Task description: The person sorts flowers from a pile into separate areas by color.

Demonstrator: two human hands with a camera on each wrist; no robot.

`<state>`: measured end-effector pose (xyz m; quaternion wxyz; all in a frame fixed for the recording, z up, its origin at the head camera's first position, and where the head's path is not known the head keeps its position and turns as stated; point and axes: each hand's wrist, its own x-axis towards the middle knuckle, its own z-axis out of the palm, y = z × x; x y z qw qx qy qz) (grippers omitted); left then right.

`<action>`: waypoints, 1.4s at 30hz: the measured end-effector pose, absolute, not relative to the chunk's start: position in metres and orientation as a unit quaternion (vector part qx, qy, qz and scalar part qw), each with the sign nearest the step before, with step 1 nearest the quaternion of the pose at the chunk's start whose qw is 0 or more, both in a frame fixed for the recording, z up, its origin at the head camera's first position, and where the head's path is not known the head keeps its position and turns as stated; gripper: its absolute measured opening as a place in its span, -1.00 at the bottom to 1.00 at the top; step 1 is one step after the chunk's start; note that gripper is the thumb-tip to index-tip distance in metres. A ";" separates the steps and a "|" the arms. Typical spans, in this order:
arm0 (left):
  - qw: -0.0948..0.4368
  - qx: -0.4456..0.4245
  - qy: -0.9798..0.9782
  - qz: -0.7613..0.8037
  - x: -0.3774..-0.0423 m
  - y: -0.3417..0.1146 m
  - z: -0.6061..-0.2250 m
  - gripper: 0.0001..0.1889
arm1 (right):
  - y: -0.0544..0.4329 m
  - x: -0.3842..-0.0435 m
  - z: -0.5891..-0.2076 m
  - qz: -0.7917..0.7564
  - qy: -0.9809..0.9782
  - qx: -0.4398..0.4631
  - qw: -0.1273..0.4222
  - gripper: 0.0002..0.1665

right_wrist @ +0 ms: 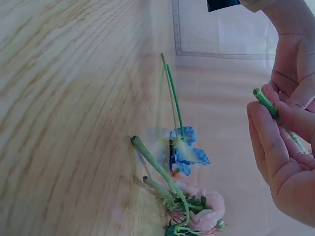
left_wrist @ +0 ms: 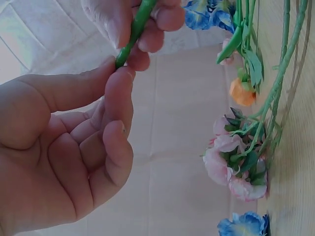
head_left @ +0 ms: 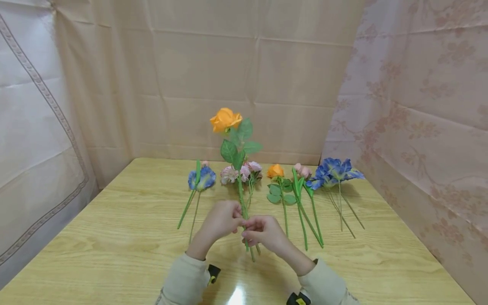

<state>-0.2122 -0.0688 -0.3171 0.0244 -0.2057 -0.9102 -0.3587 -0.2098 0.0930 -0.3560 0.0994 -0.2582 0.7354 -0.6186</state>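
Both hands hold the green stem of an orange rose [head_left: 225, 120], which stands upright above the table with its leaves [head_left: 229, 150] below the bloom. My left hand [head_left: 221, 220] pinches the stem [left_wrist: 140, 24] between thumb and index finger. Beside it, my right hand [head_left: 267, 233] also pinches the stem, close to its lower end [right_wrist: 266, 104]. The two hands nearly meet in the head view. Pink-and-white flowers [head_left: 228, 174] lie on the table behind the rose, their stems reaching toward me beneath the hands.
On the wooden table [head_left: 114, 237], a blue flower [head_left: 206, 178] and a green-leaved stem lie to the left. Rightward lie another orange rose [head_left: 275, 170], pink flowers [head_left: 303, 171] with green stems, and several blue flowers [head_left: 338, 170]. Curtains [head_left: 213, 67] hang behind and at both sides.
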 end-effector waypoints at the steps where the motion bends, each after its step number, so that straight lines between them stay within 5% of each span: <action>1: 0.028 -0.207 -0.910 -0.357 -0.212 -0.068 -0.317 -0.85 | 0.094 -0.210 -0.356 -0.619 0.735 -0.258 0.097 -0.76; 12: 0.021 -0.214 -0.907 -0.363 -0.213 -0.061 -0.318 -0.82 | 0.102 -0.213 -0.355 -0.607 0.754 -0.242 0.065 -0.84; 25: 0.030 -0.230 -0.903 -0.361 -0.212 -0.067 -0.322 -0.85 | 0.122 -0.230 -0.362 -0.581 0.808 -0.104 0.003 -0.92; 42: 0.016 -0.238 -0.899 -0.367 -0.213 -0.069 -0.326 -0.85 | 0.143 -0.244 -0.375 -0.534 0.844 -0.009 0.039 -0.94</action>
